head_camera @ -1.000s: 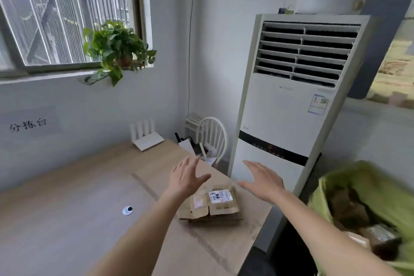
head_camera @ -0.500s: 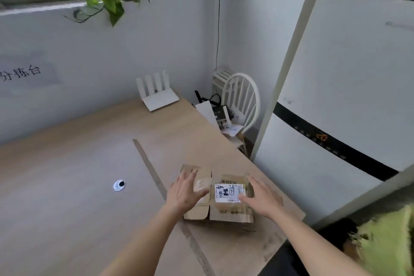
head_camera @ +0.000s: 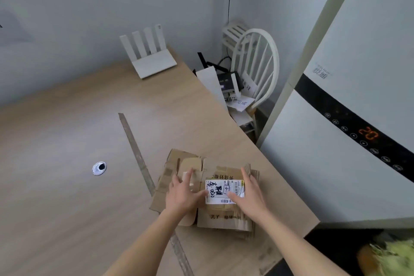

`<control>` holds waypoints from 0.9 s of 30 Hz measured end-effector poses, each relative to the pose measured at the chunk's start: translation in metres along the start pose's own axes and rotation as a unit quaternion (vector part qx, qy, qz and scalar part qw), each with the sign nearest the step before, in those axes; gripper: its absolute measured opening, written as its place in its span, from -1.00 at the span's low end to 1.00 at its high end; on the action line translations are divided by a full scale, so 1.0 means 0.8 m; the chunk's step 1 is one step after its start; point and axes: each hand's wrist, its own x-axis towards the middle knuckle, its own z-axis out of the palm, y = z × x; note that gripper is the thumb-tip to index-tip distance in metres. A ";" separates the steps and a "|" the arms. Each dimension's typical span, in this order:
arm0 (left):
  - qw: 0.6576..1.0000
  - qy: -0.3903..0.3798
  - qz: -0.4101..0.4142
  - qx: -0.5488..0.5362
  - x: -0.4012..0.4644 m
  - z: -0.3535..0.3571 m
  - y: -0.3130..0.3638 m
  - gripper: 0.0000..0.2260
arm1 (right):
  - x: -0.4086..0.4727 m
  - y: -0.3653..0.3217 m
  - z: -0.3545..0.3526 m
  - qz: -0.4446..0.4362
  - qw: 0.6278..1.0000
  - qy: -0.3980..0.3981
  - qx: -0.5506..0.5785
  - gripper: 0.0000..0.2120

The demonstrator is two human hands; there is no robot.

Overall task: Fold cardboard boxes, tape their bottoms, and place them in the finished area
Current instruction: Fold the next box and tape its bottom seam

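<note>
A small stack of flattened brown cardboard boxes (head_camera: 224, 217) lies near the right edge of the wooden table (head_camera: 67, 186). The top one carries a white shipping label (head_camera: 220, 190) with black handwriting. My left hand (head_camera: 184, 192) rests flat on the left half of the stack, fingers straight. On the right half lies my right hand (head_camera: 247, 195), fingers straight along the label's edge and thumb across the label. Neither hand curls round the cardboard.
A strip of tape (head_camera: 139, 159) runs across the table beside the stack. A white router (head_camera: 149, 56) stands at the back, a cable grommet (head_camera: 99, 168) to the left. A white chair (head_camera: 253, 74) with devices and a tall air conditioner (head_camera: 347, 119) stand right of the table.
My head tilted down and drew closer, so the window and plant left the view. Both hands came down from above the cardboard stack and settled flat on it.
</note>
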 end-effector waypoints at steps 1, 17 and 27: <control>1.000 0.000 -0.008 -0.010 0.003 0.003 -0.001 -0.08 | 0.003 0.000 0.002 -0.005 1.000 0.011 0.005 -0.05; 0.967 0.035 0.131 -0.217 -0.106 -0.093 -0.107 0.25 | -0.088 -0.113 0.010 -0.128 0.991 0.037 -0.030 0.01; 0.978 0.129 0.149 -0.071 -0.290 -0.114 -0.277 0.21 | -0.242 -0.181 0.126 -0.264 0.962 -0.014 -0.059 -0.73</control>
